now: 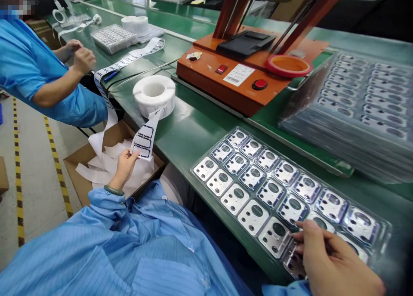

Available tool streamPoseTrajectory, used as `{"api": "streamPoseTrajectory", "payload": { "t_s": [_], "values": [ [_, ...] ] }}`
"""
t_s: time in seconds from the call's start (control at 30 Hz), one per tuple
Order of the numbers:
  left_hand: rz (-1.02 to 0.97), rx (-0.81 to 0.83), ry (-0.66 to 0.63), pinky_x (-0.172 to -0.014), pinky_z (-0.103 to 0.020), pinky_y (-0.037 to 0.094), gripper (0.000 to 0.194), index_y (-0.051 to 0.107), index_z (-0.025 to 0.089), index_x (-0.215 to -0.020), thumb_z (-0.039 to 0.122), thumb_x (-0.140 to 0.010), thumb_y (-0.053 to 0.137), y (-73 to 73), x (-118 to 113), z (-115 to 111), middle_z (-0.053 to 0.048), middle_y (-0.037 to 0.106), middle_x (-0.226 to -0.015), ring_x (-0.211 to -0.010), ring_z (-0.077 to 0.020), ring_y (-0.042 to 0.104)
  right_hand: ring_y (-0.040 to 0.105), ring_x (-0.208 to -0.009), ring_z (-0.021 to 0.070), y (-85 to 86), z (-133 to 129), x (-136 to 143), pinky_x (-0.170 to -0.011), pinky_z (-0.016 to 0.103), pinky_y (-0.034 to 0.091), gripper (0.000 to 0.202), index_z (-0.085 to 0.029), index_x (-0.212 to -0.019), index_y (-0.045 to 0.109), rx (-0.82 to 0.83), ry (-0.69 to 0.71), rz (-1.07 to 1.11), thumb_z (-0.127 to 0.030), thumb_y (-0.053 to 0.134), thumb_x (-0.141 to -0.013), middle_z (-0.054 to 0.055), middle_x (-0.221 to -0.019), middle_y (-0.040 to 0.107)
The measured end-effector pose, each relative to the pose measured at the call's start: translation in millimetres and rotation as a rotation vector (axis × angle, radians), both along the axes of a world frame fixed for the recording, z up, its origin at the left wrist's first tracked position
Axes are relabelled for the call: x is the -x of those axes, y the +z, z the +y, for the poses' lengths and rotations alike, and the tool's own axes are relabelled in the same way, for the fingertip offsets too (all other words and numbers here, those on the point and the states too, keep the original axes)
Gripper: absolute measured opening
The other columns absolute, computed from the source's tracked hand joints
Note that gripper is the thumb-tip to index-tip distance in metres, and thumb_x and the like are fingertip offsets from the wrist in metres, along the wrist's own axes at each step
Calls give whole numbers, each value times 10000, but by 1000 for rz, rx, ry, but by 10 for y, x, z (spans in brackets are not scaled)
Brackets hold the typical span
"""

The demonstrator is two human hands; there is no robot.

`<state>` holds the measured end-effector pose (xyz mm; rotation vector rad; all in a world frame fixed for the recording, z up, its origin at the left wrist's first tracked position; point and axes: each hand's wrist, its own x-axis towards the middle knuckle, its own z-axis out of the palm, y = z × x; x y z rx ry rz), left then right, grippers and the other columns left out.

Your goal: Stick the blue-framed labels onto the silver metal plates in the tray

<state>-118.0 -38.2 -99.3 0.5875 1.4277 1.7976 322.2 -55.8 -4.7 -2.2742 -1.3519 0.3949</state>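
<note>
My left hand [124,169] pinches the end of a white backing strip [145,134] with black frame-shaped stickers on it. The strip runs down from a white sticker roll [138,99] at the bench's edge. My right hand [335,259] is over the near right part of a clear plastic tray [383,231], fingertips drawn together close to the metal plates. Whatever those fingers hold, if anything, I cannot make out. Rows of silvery plates [252,217] with round holes fill the tray; many in the farther rows carry dark edging, while most near-row plates look plain.
An orange press [226,81] stands behind the tray, with a red tape roll [288,66] on it. Stacked filled trays [348,119] rise at the right. A cardboard box [77,175] of discarded backing paper sits below my left hand. A co-worker in blue [41,68] works at left.
</note>
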Motion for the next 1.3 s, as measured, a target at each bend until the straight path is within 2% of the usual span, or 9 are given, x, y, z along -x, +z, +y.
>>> {"api": "streamPoseTrajectory", "payload": {
  "t_s": [0.17, 0.27, 0.47, 0.67, 0.83, 0.97, 1.13, 1.3],
  "values": [
    [-17, -52, 98, -800, -251, 491, 549, 536, 186, -1017, 280, -557, 820, 20, 18, 33, -55, 600, -1065, -898, -118, 611, 612, -632, 199, 110, 40, 82, -615, 304, 454, 339, -252, -765, 656, 86, -66, 81, -549, 493, -777, -10, -583, 628],
    [-24, -68, 195, -787, -255, 503, 573, 474, 212, -1011, 271, -560, 822, -3, 29, 38, -68, 546, -1163, -932, -123, 608, 603, -639, 194, 140, 34, 102, -639, 298, 444, 361, -233, -770, 657, 90, -60, 103, -550, 484, -773, -4, -592, 630],
    [-69, -44, 263, -768, -279, 520, 435, 495, 160, -896, 295, -611, 794, -54, 24, 35, -55, 596, -966, -855, -136, 636, 589, -629, 196, 187, 20, 132, -622, 295, 437, 386, -217, -761, 650, 87, -55, 129, -560, 474, -770, 6, -586, 618],
    [-72, -44, 240, -791, -285, 522, 369, 576, 141, -953, 259, -659, 765, -56, -18, 26, -72, 631, -993, -856, -141, 647, 592, -671, 187, 205, 18, 161, -655, 282, 426, 376, -234, -782, 647, 110, -48, 110, -561, 461, -777, -10, -594, 621],
    [-78, -65, 291, -814, -264, 515, 368, 535, 168, -979, 222, -685, 750, -54, -41, 67, -68, 622, -1062, -911, -126, 639, 589, -620, 188, 190, 9, 130, -623, 287, 438, 399, -236, -761, 626, 127, -62, 136, -597, 456, -763, -12, -583, 612],
    [-74, -41, 283, -833, -301, 515, 299, 533, 135, -897, 268, -716, 731, -76, -77, 89, -66, 655, -906, -808, -125, 654, 586, -563, 190, 195, -1, 110, -604, 307, 447, 415, -240, -760, 620, 122, -47, 151, -620, 451, -757, -16, -587, 613],
    [35, -13, 278, -828, -340, 517, 310, 538, 137, -839, 358, -717, 719, -114, -125, 64, -54, 645, -831, -781, -143, 650, 604, -561, 198, 213, -22, 86, -589, 317, 459, 415, -241, -753, 628, 127, -12, 173, -622, 465, -771, -4, -591, 627],
    [308, 13, 352, -942, -382, 452, 269, 588, 149, -761, 356, -686, 743, -28, -128, -41, -84, 595, -982, -983, -193, 587, 618, -528, 215, 95, -13, 6, -501, 340, 473, 439, -293, -688, 644, 54, 23, 91, -680, 450, -757, -13, -577, 646]
  ]
}}
